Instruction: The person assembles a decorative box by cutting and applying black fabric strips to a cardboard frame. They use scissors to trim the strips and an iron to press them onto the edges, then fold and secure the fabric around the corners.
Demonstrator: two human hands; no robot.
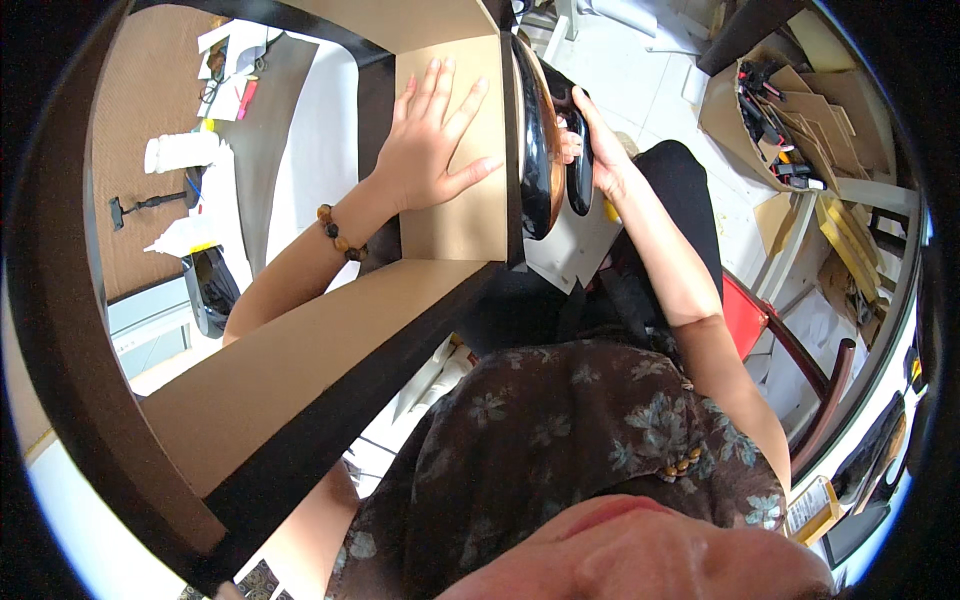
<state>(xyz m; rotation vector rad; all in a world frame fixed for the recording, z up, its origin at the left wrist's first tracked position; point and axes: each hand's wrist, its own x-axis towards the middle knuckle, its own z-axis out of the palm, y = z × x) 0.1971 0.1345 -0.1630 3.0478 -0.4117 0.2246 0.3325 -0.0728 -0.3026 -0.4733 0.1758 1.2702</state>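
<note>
A large open box frame (pixel 330 325), brown cardboard inside and black outside, stands on edge across my lap and the table. My left hand (pixel 435 135) lies flat with fingers spread on the brown inner face of its end panel. A beaded bracelet (pixel 340 233) is on that wrist. On the other side of the same panel, my right hand (pixel 600 145) is wrapped round the black handle of a clothes iron (pixel 540 150). The iron's glossy black and copper body stands upright along the panel's black outer face. Whether its sole touches the panel cannot be seen.
On the table at left are a white bottle (pixel 180 153), a glue bottle with a nozzle (pixel 188 237), papers and small tools. A cardboard carton (pixel 740 140) with tools and cardboard pieces stands at far right. A red chair (pixel 745 318) is beside me.
</note>
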